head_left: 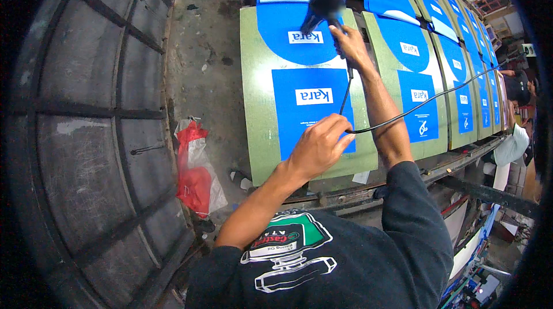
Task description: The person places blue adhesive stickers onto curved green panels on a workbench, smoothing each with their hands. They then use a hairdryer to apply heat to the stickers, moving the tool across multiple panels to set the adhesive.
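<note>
My right hand [351,47] grips the handle of a black hair dryer [324,4], raised over a green board [257,67] with blue printed shapes and white labels. My left hand [325,142], lower and nearer me, has its fingers closed on the black power cord [397,118], which runs from the dryer's handle down to those fingers and then off toward the upper right. Beneath the cord sits a blue printed square [296,124]. More printed boards [380,50] lie in rows to the right and beyond, some with white-edged blue pieces at their tops.
A dark framed metal panel [86,136] stands along the left. A red-and-white bag [193,165] lies on the concrete floor [201,67]. The bench's dark rail [466,191] crosses at lower right, beside clutter. Another person [521,87] is at the far right.
</note>
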`<state>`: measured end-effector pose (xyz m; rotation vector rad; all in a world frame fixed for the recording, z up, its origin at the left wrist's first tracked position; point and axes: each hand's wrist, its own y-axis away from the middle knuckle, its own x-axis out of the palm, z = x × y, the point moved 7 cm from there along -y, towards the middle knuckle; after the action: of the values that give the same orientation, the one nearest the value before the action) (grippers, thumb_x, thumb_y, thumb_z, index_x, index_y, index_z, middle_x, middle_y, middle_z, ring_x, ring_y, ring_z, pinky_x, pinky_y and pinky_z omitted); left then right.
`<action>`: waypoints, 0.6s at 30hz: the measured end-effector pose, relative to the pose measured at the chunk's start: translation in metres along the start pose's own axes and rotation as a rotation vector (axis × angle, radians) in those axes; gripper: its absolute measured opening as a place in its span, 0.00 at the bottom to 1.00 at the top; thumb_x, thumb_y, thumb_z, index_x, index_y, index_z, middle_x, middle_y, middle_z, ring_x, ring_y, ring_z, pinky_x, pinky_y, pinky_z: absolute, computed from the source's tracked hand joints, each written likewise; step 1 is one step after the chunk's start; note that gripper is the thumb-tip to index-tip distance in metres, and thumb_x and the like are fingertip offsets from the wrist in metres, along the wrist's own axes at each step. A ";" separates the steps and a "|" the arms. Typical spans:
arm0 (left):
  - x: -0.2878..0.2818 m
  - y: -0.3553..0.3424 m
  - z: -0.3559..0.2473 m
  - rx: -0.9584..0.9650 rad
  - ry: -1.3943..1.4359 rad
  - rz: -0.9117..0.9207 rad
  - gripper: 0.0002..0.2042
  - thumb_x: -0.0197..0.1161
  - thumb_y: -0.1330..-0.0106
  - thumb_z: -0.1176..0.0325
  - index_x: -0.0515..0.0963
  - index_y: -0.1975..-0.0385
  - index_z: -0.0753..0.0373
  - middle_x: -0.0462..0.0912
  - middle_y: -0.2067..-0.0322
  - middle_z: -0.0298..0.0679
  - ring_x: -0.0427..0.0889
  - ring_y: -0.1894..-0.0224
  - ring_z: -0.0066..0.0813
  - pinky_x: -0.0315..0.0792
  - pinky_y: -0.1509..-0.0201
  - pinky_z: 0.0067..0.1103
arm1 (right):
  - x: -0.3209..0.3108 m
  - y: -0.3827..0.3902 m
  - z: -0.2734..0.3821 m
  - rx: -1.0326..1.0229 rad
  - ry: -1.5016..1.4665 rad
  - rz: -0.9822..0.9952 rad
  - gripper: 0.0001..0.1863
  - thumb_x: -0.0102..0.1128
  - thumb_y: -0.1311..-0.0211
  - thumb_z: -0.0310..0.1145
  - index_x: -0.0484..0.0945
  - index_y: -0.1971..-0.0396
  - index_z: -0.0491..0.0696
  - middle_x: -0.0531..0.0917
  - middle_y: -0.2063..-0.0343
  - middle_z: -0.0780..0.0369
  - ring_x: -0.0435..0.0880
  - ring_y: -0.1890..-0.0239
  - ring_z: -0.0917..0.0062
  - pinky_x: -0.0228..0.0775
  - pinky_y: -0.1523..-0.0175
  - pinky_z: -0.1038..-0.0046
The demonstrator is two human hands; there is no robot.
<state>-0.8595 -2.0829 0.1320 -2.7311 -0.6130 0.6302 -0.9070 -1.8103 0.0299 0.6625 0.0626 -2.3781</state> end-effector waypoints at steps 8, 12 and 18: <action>0.009 0.034 -0.025 0.002 0.039 0.082 0.08 0.63 0.39 0.70 0.77 0.64 0.66 0.79 0.66 0.46 0.81 0.63 0.46 0.75 0.60 0.33 | -0.015 0.075 0.007 0.017 -0.013 -0.065 0.22 0.61 0.39 0.49 0.79 0.59 0.44 0.76 0.83 0.66 0.74 0.84 0.81 0.65 0.80 0.74; 0.031 0.063 -0.040 0.047 0.124 0.194 0.08 0.61 0.37 0.69 0.76 0.63 0.67 0.79 0.66 0.46 0.81 0.63 0.46 0.74 0.60 0.34 | -0.058 0.144 -0.025 0.032 -0.066 -0.157 0.14 0.59 0.36 0.43 0.77 0.66 0.46 0.71 0.84 0.71 0.69 0.84 0.87 0.58 0.81 0.81; 0.029 0.099 -0.065 -0.003 0.162 0.352 0.09 0.59 0.36 0.69 0.76 0.61 0.67 0.79 0.66 0.46 0.81 0.64 0.46 0.75 0.60 0.33 | -0.019 0.229 -0.016 0.142 -0.280 0.069 0.16 0.59 0.35 0.40 0.75 0.54 0.45 0.74 0.81 0.69 0.71 0.85 0.86 0.60 0.82 0.82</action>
<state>-0.7712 -2.1670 0.1436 -2.8788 -0.0947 0.4737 -0.7470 -1.9750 0.0532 0.3832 -0.2474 -2.3997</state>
